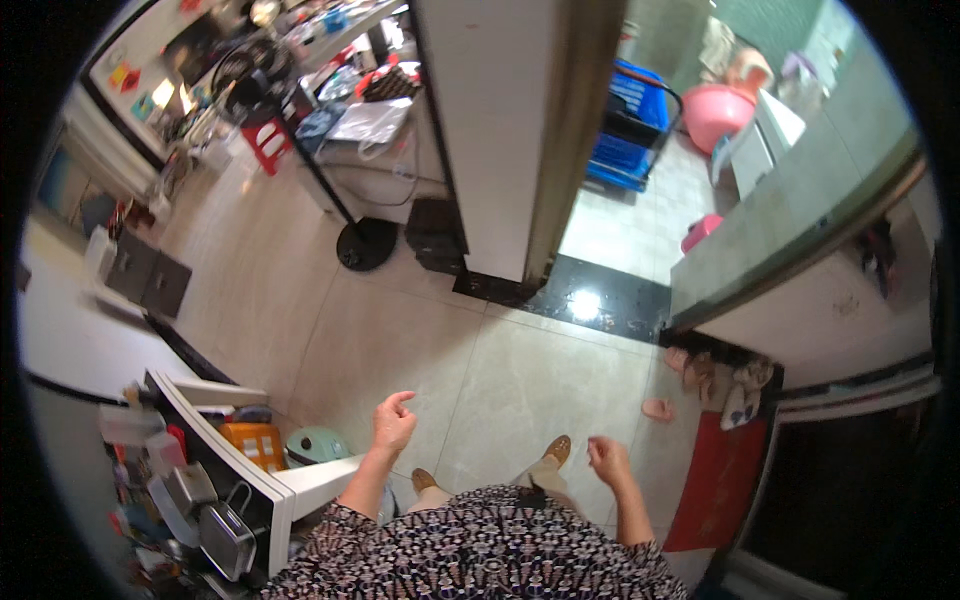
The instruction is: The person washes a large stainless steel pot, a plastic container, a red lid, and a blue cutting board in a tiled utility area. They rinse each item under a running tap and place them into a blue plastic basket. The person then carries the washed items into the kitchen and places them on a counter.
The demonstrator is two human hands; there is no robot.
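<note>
My left hand (394, 423) hangs over the tiled floor (390, 337), its index finger stretched forward and the others loosely bent. It appears to hold nothing. Nearest to it are a white table (282, 486) and, lower down, a pale green rounded appliance (316, 445). My right hand (609, 459) is on the other side of my body, fingers curled inward; no object shows in it, though its palm is hidden. Below are my brown shoes (556, 451), one ahead of the other.
Slippers (658, 409) lie by a red mat (716, 472) on the right. Ahead, a wall end (495, 150) divides a doorway with a black threshold (600, 300) from a room with a pedestal fan (366, 244). Blue crates (626, 154) and a pink basin (716, 120) stand beyond the threshold.
</note>
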